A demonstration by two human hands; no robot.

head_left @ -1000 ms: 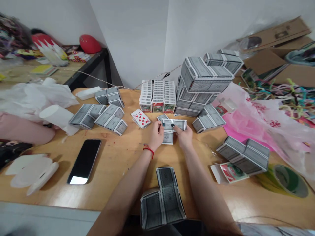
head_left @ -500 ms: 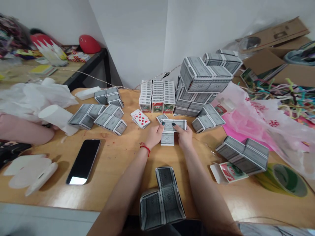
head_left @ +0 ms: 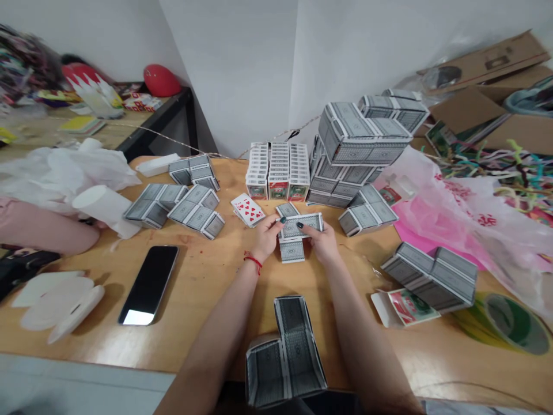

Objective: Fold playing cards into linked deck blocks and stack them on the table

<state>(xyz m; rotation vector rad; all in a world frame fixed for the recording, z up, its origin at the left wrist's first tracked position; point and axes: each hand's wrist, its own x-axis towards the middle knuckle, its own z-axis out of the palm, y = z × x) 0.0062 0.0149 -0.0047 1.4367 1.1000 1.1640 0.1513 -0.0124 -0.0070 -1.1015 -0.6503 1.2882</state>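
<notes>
Between my two hands is a cross-shaped piece of grey-backed playing cards (head_left: 292,251), held over the middle of the table. My left hand (head_left: 266,235) pinches its left end, thumb on top. My right hand (head_left: 323,239) grips the right end, with the thumb lying over the card face. One flap points toward me and another points away. Just left of it lies a small pile of loose playing cards (head_left: 247,210), a red heart card face up. An L-shaped block of folded cards (head_left: 298,340) rests close to my body between my forearms.
Card boxes (head_left: 277,173) stand in rows at the back. Folded-card blocks are stacked (head_left: 345,167) behind on the right, with several more at left (head_left: 196,210). A phone (head_left: 149,285) lies left; an opened card box (head_left: 410,307) and a tape roll (head_left: 505,323) sit right.
The card piece has tilted slightly and shifted a little left and toward me with both hands. More of its far flap shows now. The whole view has moved slightly.
</notes>
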